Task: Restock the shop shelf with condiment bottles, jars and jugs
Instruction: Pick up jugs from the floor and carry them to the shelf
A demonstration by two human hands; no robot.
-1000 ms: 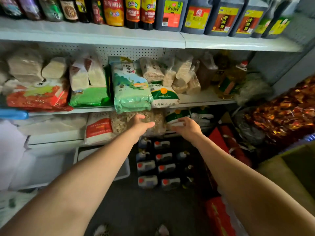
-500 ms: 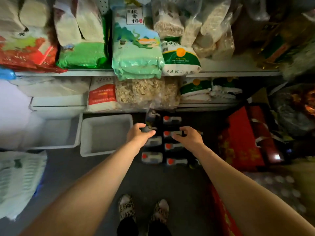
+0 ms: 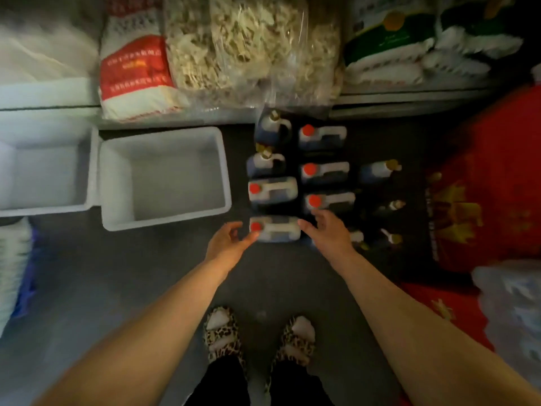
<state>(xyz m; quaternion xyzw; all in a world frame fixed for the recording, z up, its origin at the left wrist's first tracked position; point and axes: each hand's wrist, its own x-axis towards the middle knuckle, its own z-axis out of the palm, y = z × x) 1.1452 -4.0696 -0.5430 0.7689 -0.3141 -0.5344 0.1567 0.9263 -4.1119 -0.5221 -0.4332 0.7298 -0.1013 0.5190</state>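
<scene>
Nearest jug, red cap, stands on the floor at the front of the jug rows. Your left hand and right hand flank it, fingers loosely spread, gripping nothing. White tub to the left.

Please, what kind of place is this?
Most likely a small grocery shop, seen at floor level. Red-capped jugs stand in rows on the floor, bagged dry goods fill the bottom shelf, and red gift boxes sit to the right.
</scene>
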